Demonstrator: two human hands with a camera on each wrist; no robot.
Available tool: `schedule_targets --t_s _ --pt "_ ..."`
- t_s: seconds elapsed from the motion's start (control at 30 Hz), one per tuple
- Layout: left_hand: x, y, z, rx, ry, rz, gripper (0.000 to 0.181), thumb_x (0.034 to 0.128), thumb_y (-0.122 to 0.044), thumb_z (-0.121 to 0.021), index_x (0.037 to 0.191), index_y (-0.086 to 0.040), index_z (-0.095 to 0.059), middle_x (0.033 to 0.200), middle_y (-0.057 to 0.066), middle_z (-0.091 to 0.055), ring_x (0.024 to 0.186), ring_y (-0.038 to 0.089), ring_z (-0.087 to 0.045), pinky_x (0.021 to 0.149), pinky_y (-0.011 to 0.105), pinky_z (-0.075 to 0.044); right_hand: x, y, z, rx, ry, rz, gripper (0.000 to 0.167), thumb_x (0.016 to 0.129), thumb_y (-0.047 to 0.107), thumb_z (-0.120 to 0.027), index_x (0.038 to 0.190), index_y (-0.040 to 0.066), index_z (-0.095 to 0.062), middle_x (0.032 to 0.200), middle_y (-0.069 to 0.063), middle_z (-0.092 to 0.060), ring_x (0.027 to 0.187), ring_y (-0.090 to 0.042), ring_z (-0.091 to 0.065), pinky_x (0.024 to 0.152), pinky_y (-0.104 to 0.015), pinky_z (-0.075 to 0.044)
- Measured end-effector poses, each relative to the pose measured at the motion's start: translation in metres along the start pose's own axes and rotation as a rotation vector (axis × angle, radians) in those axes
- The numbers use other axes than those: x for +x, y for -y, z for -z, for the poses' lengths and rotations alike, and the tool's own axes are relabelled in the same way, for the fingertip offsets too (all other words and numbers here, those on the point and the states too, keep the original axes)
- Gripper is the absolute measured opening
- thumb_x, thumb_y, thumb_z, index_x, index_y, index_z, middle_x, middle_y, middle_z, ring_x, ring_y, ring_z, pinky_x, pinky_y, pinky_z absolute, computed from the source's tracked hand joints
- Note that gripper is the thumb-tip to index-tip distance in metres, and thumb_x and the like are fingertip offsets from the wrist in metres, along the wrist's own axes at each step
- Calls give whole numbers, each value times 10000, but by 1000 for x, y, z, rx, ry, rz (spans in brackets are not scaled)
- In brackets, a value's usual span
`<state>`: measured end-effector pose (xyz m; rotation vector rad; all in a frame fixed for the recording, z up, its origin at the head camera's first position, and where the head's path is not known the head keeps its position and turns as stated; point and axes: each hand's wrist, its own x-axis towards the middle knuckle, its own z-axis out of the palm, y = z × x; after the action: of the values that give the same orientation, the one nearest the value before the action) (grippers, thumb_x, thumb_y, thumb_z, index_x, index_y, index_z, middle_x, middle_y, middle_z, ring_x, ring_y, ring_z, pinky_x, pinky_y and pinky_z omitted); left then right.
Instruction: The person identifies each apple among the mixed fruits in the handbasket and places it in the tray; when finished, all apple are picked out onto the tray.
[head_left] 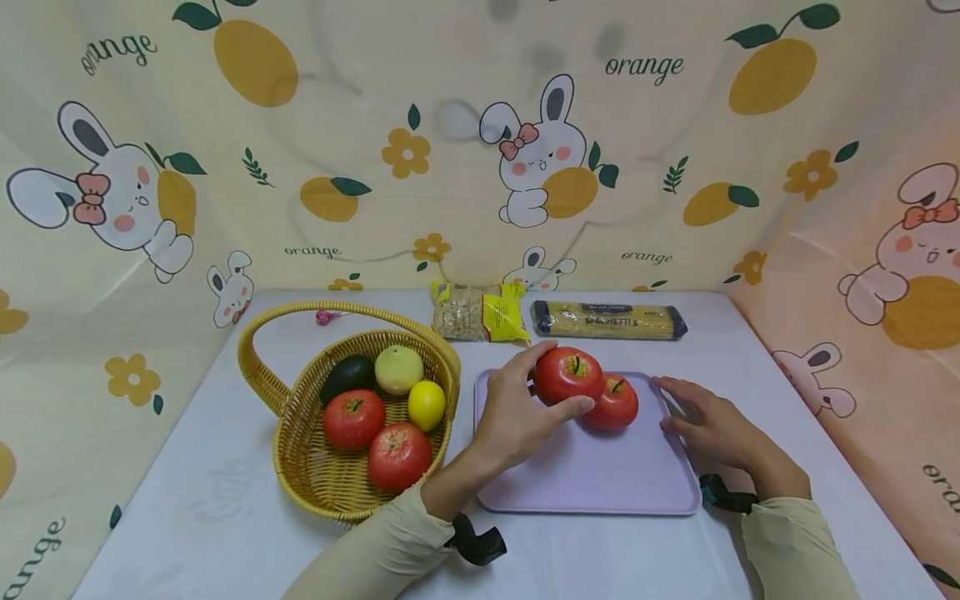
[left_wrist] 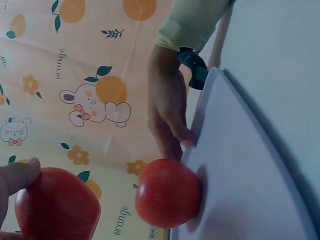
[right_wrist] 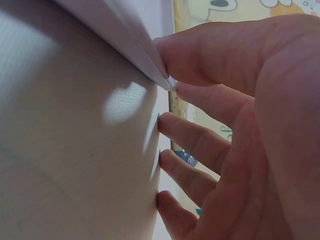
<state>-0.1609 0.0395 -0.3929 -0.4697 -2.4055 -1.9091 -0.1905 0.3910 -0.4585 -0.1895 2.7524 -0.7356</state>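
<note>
Apple (head_left: 567, 375) is likely feeling firm, slick; left hand (head_left: 513, 412) is sensibly gripping its sides, right hand (head_left: 711, 427), loosely spread, touching tray (head_left: 585, 479).

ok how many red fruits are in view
4: an apple in the left hand, another apple on the tray, a red fruit in the basket, and another red fruit beside it there.

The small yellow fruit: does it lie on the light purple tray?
No, the small yellow fruit lies inside the wicker basket, which stands left of the tray.
</note>
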Motion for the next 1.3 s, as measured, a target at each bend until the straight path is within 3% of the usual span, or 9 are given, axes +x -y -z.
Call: schedule_targets --t_s 0.47,0.87,1.3 --pt "4 15 -17 92 -76 72 783 908 -275 -909 1577 -93 -545 1501 107 -649 1336 275 -635 1110 445 -594 0 1 3 -4 -10 16 811 1030 340 -743 1724 192 -350 1737 -312 -319 1535 -654 -310 1112 -832 -387" --pt "6 37 -25 86 -146 108 773 894 -245 -910 1555 -58 -556 1469 145 -657 1322 297 -633 1112 504 -584 -2 0 0 4 -12 24 811 1030 343 -746 1722 188 -355 1734 -312 -326 1533 -656 -314 1100 -830 -402" --pt "10 55 -30 106 -136 187 782 903 -222 -912 1561 -37 -533 1482 163 -634 1332 317 -623 1128 537 -567 0 -1 -2 0 -17 13 811 1023 348 -750 1719 192 -363 1734 -307 -329 1542 -651 -303 1107 -835 -386"
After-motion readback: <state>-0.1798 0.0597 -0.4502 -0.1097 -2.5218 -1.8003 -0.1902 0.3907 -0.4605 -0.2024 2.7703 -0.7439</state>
